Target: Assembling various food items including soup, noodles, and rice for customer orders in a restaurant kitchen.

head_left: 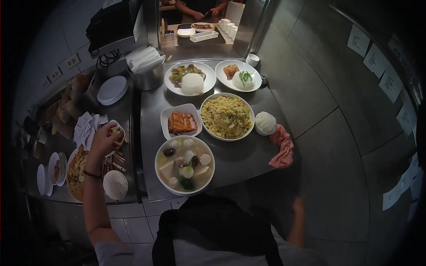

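My left hand (105, 141) reaches over the left counter, its fingers curled at a small white bowl (121, 126) that holds something greenish. What the fingers grip is too small to make out. Crumpled white paper slips (87, 128) lie just beside that hand. Under my left forearm is a plate of noodles (76, 177), and a bowl of white rice (115, 184) stands to its right. Low at my right side hangs my right hand (299, 205), away from the dishes; its fingers are dim and blurred.
Ahead stand a soup bowl (185, 165), fried rice (227, 116), sliced meat (182, 122), two rice plates (192, 83) (239, 76), a rice bowl (266, 123) and a pink cloth (281, 148). A metal pot (148, 80) sits behind. Beyond the pass window, another person's hands (199, 15) show.
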Motion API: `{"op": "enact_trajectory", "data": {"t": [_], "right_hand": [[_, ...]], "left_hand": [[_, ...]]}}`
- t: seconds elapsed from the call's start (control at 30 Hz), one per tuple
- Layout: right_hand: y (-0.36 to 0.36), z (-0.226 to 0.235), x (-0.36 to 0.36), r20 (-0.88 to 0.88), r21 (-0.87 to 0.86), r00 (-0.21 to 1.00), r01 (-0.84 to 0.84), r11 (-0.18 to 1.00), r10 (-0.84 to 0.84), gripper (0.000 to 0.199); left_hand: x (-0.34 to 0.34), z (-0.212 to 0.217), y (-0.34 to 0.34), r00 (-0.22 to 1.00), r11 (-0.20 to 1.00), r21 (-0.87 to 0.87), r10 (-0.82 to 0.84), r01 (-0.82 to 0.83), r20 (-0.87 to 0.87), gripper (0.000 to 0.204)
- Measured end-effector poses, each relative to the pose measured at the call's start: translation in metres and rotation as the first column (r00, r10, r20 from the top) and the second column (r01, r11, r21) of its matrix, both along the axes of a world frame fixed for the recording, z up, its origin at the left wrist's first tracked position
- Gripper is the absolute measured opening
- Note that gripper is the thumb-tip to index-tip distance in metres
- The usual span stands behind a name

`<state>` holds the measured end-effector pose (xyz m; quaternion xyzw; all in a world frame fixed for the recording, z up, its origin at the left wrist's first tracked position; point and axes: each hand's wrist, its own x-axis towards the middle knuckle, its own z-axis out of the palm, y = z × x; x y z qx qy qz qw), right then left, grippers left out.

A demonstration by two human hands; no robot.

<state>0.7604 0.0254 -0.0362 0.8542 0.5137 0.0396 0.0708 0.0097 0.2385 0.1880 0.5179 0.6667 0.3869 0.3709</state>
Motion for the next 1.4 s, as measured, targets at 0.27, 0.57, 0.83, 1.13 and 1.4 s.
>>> {"op": "enact_trajectory", "data": {"t": [0.27,0.57,0.83,1.13,1.4], "right_hand": [[0.26,0.252,-0.141,-0.431,0.401,0.802,-0.24,0.884,0.413,0.018],[0.516,0.136,-0.139,-0.969,-0.178,-0.173,-0.016,0.984,-0.178,0.033],[0.575,0.086,-0.159,-0.798,-0.084,-0.581,-0.153,0.985,-0.159,0.04],[0.653,0.087,-0.21,-0.759,0.072,-0.651,-0.099,0.992,-0.01,0.039],[0.745,0.1,-0.275,-0.754,-0.004,-0.656,0.062,0.998,0.038,0.04]], "left_hand": [[0.082,-0.036,0.187,0.842,0.993,-0.094,-0.009,0.071,0.539,0.033],[0.146,-0.103,0.284,0.799,0.879,-0.456,0.37,-0.136,0.474,0.027],[0.128,-0.109,0.277,0.667,0.903,-0.427,0.348,-0.048,0.659,0.041],[0.15,-0.099,0.277,0.615,0.895,-0.42,0.417,-0.151,0.669,0.046],[0.174,-0.103,0.309,0.569,0.916,-0.332,0.401,-0.228,0.718,0.048]]}}
